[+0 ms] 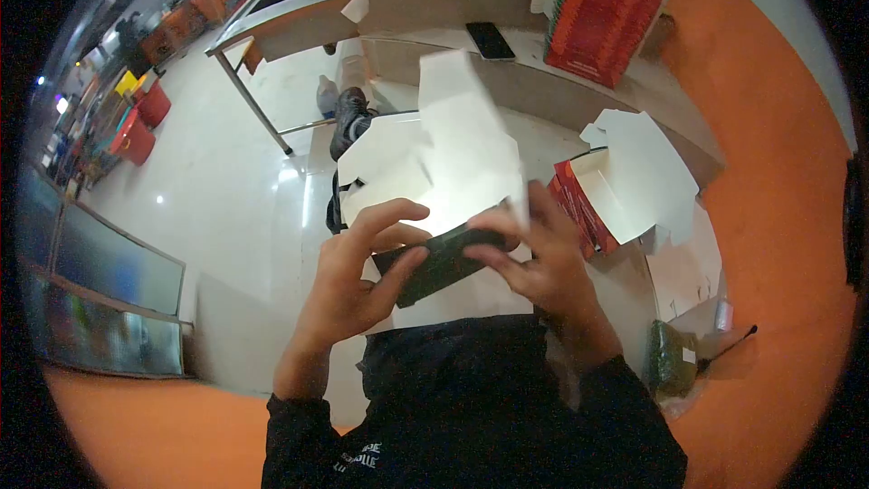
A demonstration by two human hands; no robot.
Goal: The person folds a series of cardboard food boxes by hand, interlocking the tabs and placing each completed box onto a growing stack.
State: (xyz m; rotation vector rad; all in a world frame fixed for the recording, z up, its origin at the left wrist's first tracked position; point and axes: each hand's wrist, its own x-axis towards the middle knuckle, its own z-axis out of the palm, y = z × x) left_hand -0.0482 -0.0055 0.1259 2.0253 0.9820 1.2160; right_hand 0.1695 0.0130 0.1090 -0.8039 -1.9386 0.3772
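A white-lined cardboard box (471, 140) lies unfolded on my lap, its tall flap raised and blurred by motion. Both hands hold the near edge of it, a dark green panel (439, 264). On the left, my left hand (367, 258) pinches the panel between thumb and fingers. My right hand (534, 254) grips the panel's right end, thumb on the near face and fingers behind. Part of the fingers is hidden behind the card.
An open red box (579, 208) with white flaps stands at the right, above flat card (683, 263). A stacked red carton (606, 14) and a phone (490, 41) rest on the ledge. A green packet (673, 358) lies lower right. Red buckets (134, 140) stand far left.
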